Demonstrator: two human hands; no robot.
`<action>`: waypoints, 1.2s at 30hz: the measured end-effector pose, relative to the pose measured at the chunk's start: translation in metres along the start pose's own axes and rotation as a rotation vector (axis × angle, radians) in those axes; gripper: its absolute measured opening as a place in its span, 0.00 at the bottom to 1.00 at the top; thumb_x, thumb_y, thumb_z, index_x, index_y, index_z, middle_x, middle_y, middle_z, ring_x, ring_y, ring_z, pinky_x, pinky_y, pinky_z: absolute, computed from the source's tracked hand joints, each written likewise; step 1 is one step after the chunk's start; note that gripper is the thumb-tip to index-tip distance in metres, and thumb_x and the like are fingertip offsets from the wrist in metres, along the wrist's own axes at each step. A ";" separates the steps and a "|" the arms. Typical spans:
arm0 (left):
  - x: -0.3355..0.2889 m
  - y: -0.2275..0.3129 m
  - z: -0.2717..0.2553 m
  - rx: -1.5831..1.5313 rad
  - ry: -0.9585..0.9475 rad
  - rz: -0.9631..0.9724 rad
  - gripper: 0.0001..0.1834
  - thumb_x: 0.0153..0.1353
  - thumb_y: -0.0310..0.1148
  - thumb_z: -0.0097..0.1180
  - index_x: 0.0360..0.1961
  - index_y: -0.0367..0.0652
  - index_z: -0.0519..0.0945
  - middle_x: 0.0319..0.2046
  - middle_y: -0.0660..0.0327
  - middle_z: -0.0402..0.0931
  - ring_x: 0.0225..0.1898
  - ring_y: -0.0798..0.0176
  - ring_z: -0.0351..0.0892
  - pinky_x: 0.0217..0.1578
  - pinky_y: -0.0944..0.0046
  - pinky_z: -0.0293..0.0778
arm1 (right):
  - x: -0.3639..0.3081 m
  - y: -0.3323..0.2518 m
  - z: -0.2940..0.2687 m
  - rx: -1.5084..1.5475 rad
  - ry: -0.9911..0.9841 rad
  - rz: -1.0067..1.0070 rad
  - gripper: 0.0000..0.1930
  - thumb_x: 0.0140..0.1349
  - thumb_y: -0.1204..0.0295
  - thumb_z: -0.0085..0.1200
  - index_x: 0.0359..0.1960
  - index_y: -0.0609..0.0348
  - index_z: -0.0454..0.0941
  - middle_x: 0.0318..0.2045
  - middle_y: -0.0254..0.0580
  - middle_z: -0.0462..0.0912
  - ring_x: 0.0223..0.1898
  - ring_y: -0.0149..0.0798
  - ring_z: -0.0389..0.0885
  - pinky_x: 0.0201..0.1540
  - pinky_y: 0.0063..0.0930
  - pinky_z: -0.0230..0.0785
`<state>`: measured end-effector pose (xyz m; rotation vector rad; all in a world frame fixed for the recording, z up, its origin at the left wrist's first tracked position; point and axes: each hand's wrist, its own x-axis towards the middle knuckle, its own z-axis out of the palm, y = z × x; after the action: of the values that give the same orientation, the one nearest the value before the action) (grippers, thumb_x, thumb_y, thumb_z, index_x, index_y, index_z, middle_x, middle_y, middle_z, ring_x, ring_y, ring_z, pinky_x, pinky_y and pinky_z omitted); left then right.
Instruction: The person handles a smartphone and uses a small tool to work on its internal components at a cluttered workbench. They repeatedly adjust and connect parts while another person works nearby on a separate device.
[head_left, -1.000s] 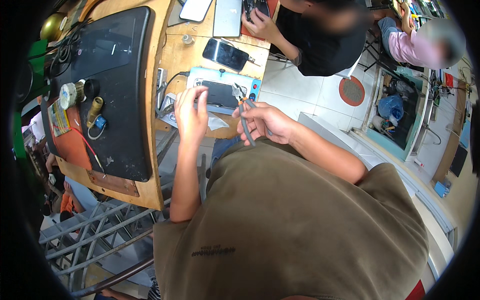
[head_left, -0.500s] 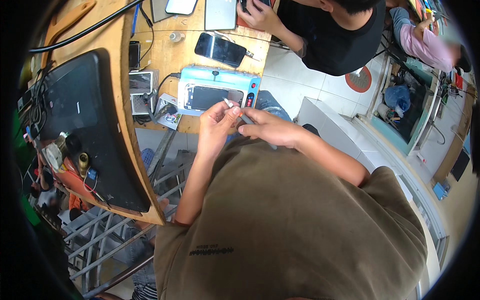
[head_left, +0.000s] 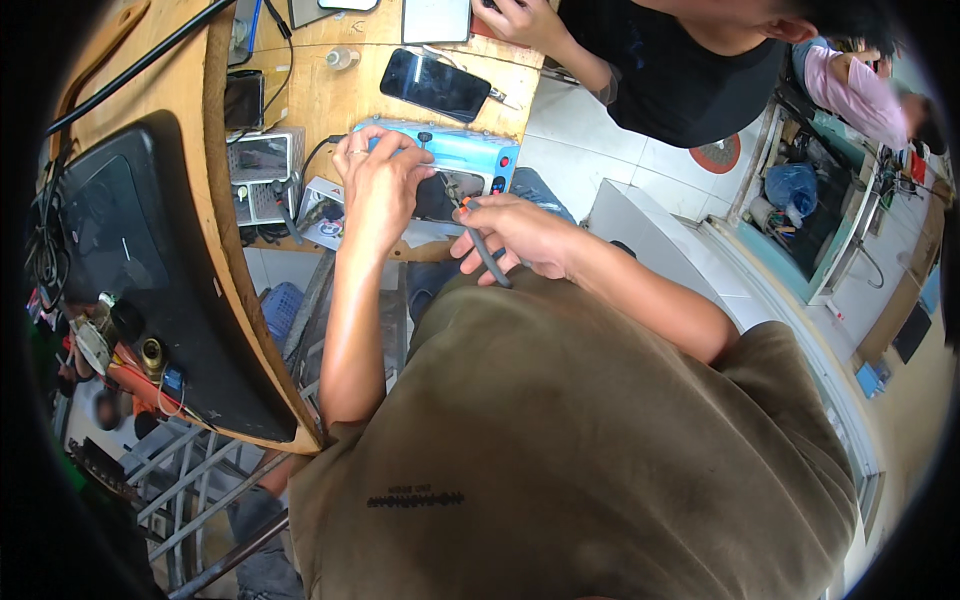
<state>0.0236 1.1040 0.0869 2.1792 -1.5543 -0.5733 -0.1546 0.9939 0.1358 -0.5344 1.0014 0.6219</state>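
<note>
My right hand (head_left: 525, 232) grips a pair of pliers (head_left: 488, 258) with grey and orange handles. Their metal jaws point up and away, over the front of a light-blue heating station (head_left: 462, 150) with a red button and a small display. Over the left part of that station is my left hand (head_left: 380, 190). Its thumb and fingertips come together near the black knob (head_left: 425, 138); whatever is between them is too small to make out. A phone screen panel (head_left: 433, 200) lies on the station's top, partly hidden by my left hand.
Behind the station lies a dark phone (head_left: 435, 85), with a small clear bottle (head_left: 342, 59) to its left. White baskets (head_left: 265, 158) stand left of the station. A black monitor back (head_left: 150, 260) fills the left side. A person in black (head_left: 690, 75) sits across at the far right.
My left hand has moved forward and left, away from the right hand, onto the blue station. The right hand keeps the pliers, now with looser fingers. The view has shifted slightly.
</note>
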 end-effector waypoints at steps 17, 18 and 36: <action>-0.011 -0.006 0.010 0.027 0.111 0.082 0.06 0.55 0.29 0.69 0.35 0.52 0.89 0.37 0.70 0.82 0.53 0.55 0.76 0.64 0.43 0.58 | 0.005 -0.010 0.008 0.077 0.033 -0.038 0.25 0.77 0.57 0.45 0.57 0.71 0.70 0.45 0.59 0.83 0.41 0.49 0.86 0.38 0.49 0.86; -0.012 -0.006 0.010 0.030 0.126 0.098 0.07 0.54 0.29 0.69 0.35 0.52 0.89 0.37 0.70 0.82 0.52 0.56 0.76 0.64 0.43 0.58 | 0.005 -0.011 0.007 0.092 0.035 -0.031 0.25 0.77 0.57 0.44 0.57 0.73 0.70 0.46 0.60 0.82 0.42 0.51 0.86 0.38 0.51 0.85; -0.006 -0.011 0.009 -0.072 0.065 0.185 0.07 0.55 0.26 0.66 0.35 0.45 0.82 0.36 0.62 0.77 0.47 0.55 0.77 0.60 0.51 0.64 | 0.017 0.014 0.042 0.011 0.186 -0.182 0.24 0.80 0.56 0.43 0.59 0.68 0.69 0.42 0.52 0.81 0.37 0.42 0.83 0.34 0.40 0.84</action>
<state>0.0257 1.1119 0.0736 1.9553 -1.6525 -0.4864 -0.1326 1.0359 0.1369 -0.6747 1.1160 0.4093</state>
